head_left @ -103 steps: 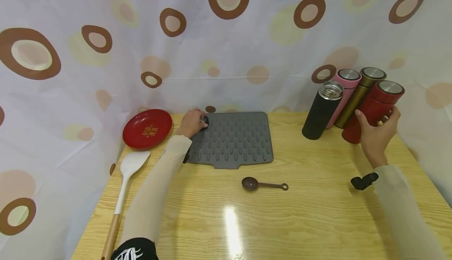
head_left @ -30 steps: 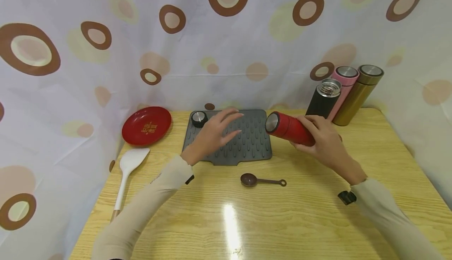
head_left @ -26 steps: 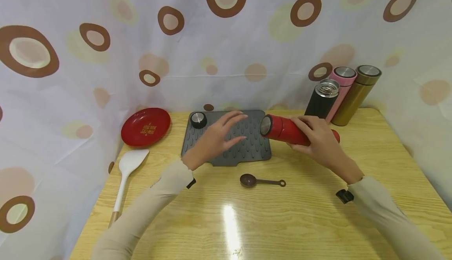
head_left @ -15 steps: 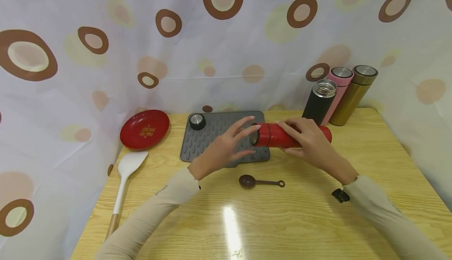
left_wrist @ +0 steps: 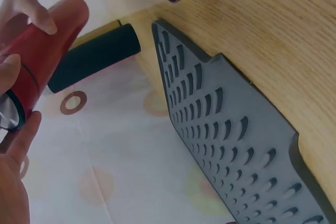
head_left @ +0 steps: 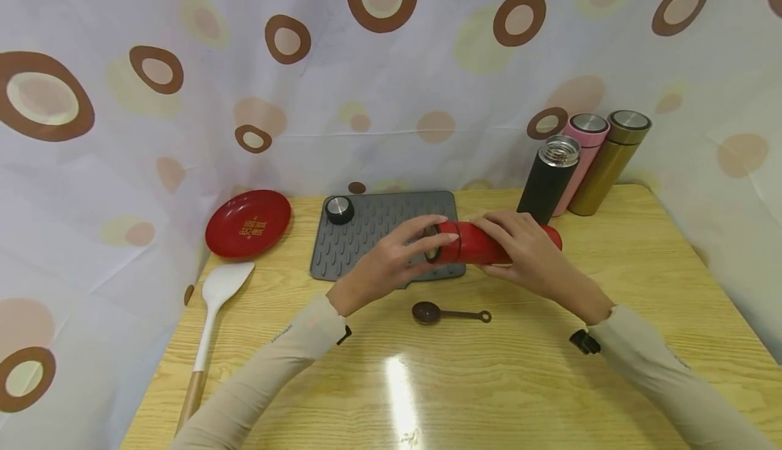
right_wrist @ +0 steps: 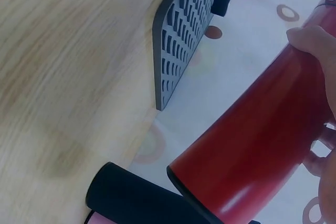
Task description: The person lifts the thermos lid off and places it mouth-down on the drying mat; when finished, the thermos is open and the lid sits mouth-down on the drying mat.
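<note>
Across a wooden bench (head_left: 525, 368), things lie about a grey ribbed mat (head_left: 394, 210). Left of the mat are a white spatula (head_left: 205, 343) with a wooden handle and, just beyond its blade, a red plate (head_left: 227, 219) with gold characters. Right of the mat stand a gold bottle (head_left: 611, 165) and a pink bottle (head_left: 584, 165), both capped, contents hidden, and a black bottle (head_left: 546, 185), uncapped, its inside too small to make out. By the mat's right edge, a capped red bottle (head_left: 476, 249) is held sideways in the air: the right hand (head_left: 537, 256) grips its body, and the left hand (head_left: 391, 260) has its fingers closed on the cap end. A brown spoon (head_left: 427, 312) lies in front of the mat; a black lid (head_left: 339, 210) sits on its rear left corner. Half a second earlier the left fingers were spread wider around the cap; before that, the red bottle was among the others, right of the mat.
</note>
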A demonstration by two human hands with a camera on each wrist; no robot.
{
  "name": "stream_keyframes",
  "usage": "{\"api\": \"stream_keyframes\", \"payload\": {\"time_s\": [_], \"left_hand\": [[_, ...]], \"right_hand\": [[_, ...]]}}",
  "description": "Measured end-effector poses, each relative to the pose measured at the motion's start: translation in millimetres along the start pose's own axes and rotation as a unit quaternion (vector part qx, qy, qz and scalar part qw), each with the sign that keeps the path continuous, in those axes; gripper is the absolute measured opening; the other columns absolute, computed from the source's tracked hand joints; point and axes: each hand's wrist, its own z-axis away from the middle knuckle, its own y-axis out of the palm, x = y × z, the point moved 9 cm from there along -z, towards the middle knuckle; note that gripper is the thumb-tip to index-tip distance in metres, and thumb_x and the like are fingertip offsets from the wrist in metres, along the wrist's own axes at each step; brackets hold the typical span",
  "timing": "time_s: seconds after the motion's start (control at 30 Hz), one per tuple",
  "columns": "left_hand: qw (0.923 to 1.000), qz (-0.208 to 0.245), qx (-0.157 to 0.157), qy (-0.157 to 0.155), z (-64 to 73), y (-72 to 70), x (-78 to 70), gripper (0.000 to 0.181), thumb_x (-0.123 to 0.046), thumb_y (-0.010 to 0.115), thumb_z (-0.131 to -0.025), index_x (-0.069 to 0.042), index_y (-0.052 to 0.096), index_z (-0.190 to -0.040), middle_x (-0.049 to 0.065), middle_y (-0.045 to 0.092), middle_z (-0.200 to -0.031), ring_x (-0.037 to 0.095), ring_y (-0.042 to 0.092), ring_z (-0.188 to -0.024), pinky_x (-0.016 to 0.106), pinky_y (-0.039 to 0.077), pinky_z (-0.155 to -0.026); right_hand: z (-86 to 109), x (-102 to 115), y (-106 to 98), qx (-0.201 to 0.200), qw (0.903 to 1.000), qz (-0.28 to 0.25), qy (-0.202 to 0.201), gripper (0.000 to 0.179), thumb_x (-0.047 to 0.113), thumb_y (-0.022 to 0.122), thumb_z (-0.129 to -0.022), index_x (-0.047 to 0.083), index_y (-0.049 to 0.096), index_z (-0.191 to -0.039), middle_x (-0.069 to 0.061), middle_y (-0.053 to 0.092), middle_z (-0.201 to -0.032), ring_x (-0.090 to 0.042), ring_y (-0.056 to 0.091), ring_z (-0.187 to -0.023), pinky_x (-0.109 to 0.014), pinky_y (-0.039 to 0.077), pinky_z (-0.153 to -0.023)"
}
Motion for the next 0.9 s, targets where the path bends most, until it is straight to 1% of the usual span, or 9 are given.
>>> {"api": "stream_keyframes", "payload": {"time_s": [0.1, 0.13, 0.2, 0.3, 0.4, 0.53, 0.67, 0.77, 0.9], "left_hand": [[0.9989, 0.025, -0.006, -0.038, 1.2, 1.7, 4.2, 0.063, -0.014, 0.083, -0.091, -0.009, 0.056, -0.148, 0.018, 0.052, -0.148, 0.026, 0.061, -0.13, 0.025, 0.054, -0.104], [0.9974, 0.04, -0.011, -0.059, 2.0, 2.1, 6.8, 0.064, -0.015, 0.083, -0.091, -0.008, 0.055, -0.148, 0.018, 0.055, -0.145, 0.025, 0.064, -0.124, 0.025, 0.056, -0.1], [0.9914, 0.073, -0.025, -0.105, 4.3, 2.9, 12.7, 0.065, -0.018, 0.084, -0.092, -0.006, 0.054, -0.148, 0.017, 0.059, -0.137, 0.021, 0.068, -0.11, 0.023, 0.059, -0.092], [0.9782, 0.114, -0.046, -0.167, 8.6, 3.8, 20.8, 0.065, -0.019, 0.085, -0.091, -0.004, 0.054, -0.146, 0.014, 0.063, -0.122, 0.018, 0.069, -0.092, 0.023, 0.06, -0.081], [0.9708, 0.124, -0.046, -0.2, 11.1, 6.2, 24.4, 0.063, -0.021, 0.085, -0.091, -0.005, 0.055, -0.144, 0.012, 0.063, -0.114, 0.018, 0.069, -0.089, 0.023, 0.061, -0.079], [0.9683, 0.114, -0.028, -0.22, 12.5, 11.1, 26.5, 0.063, -0.025, 0.084, -0.092, -0.007, 0.054, -0.145, 0.012, 0.064, -0.119, 0.018, 0.069, -0.093, 0.026, 0.061, -0.081], [0.9704, 0.08, 0.0, -0.228, 14.6, 17.3, 27.3, 0.075, -0.034, 0.085, -0.091, -0.012, 0.047, -0.152, 0.01, 0.06, -0.139, 0.018, 0.068, -0.101, 0.031, 0.062, -0.083], [0.975, 0.058, 0.007, -0.215, 15.8, 19.3, 25.3, 0.088, -0.039, 0.086, -0.088, -0.016, 0.038, -0.158, 0.009, 0.051, -0.152, 0.021, 0.069, -0.101, 0.036, 0.062, -0.085], [0.9845, 0.039, -0.015, -0.17, 14.1, 14.6, 19.7, 0.093, -0.037, 0.089, -0.085, -0.019, 0.036, -0.159, 0.013, 0.044, -0.158, 0.026, 0.072, -0.096, 0.037, 0.062, -0.085]], "right_hand": [[1.4, 0.8, 1.7, 0.003, 1.0, -0.002, 0.001, 0.069, 0.056, 0.06, -0.098, 0.006, 0.057, -0.144, -0.021, 0.063, -0.128, -0.038, 0.058, -0.118, -0.058, 0.051, -0.091], [1.4, 1.5, 2.0, 0.004, 1.0, -0.001, 0.0, 0.068, 0.057, 0.057, -0.099, 0.006, 0.057, -0.144, -0.021, 0.063, -0.128, -0.038, 0.058, -0.117, -0.058, 0.05, -0.091], [0.4, 3.5, 2.0, 0.0, 0.9999, 0.009, -0.007, 0.068, 0.052, 0.073, -0.095, 0.007, 0.058, -0.144, -0.021, 0.063, -0.126, -0.038, 0.058, -0.116, -0.058, 0.049, -0.09], [-1.8, 6.4, 1.7, -0.004, 0.9995, 0.026, -0.018, 0.081, 0.029, 0.098, -0.075, 0.007, 0.059, -0.143, -0.022, 0.062, -0.125, -0.04, 0.058, -0.113, -0.058, 0.048, -0.089], [-2.3, 7.2, 2.0, -0.007, 0.999, 0.038, -0.022, 0.092, 0.019, 0.103, -0.062, 0.007, 0.06, -0.142, -0.024, 0.062, -0.125, -0.042, 0.058, -0.112, -0.058, 0.049, -0.089], [-0.4, 6.9, 3.3, -0.003, 0.9991, 0.038, -0.019, 0.091, 0.019, 0.103, -0.062, 0.007, 0.06, -0.142, -0.023, 0.062, -0.124, -0.041, 0.058, -0.114, -0.058, 0.049, -0.089], [0.9, 6.3, 3.6, -0.002, 0.9993, 0.035, -0.013, 0.091, 0.017, 0.103, -0.063, 0.007, 0.06, -0.143, -0.023, 0.063, -0.124, -0.041, 0.059, -0.113, -0.058, 0.049, -0.089], [0.3, 5.9, 2.8, -0.003, 0.9994, 0.033, -0.009, 0.09, 0.016, 0.102, -0.064, 0.007, 0.06, -0.143, -0.023, 0.063, -0.124, -0.041, 0.06, -0.112, -0.058, 0.049, -0.089], [-0.7, 6.3, 1.7, -0.004, 0.9994, 0.034, -0.007, 0.089, 0.017, 0.102, -0.064, 0.007, 0.06, -0.142, -0.023, 0.064, -0.123, -0.041, 0.061, -0.111, -0.059, 0.05, -0.09]]}}
